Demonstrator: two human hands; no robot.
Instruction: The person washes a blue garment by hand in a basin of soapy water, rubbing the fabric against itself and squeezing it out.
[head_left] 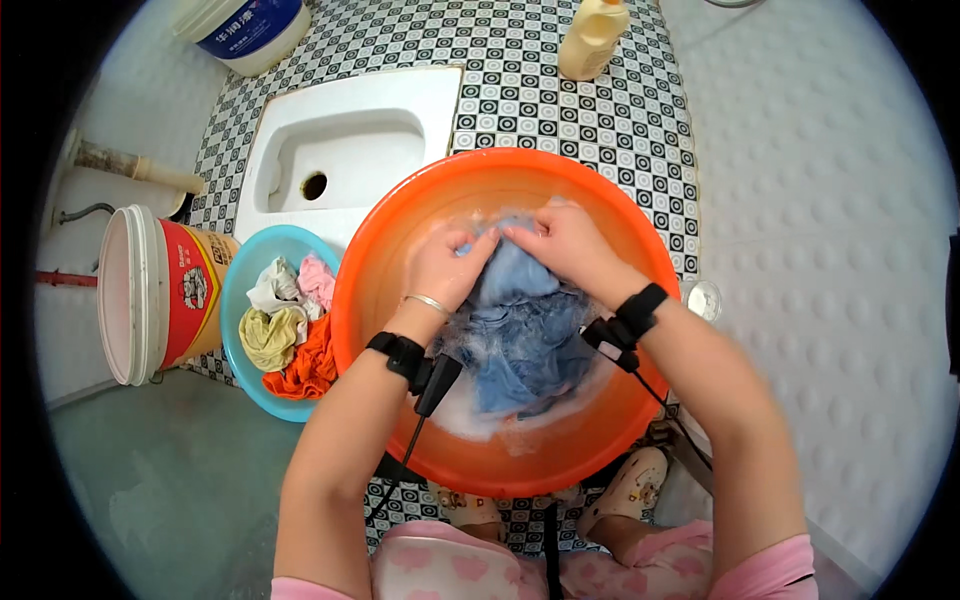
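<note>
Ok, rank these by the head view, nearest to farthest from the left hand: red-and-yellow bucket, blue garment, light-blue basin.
From the left hand:
1. Blue garment: at the hand, inside the orange basin.
2. Light-blue basin: to the left, beside the orange basin.
3. Red-and-yellow bucket: farthest left, beyond the light-blue basin.

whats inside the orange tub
Blue cloth in sudsy water, gripped by the left hand and right hand. Whatever lies beneath the cloth in the tub is hidden.
</note>
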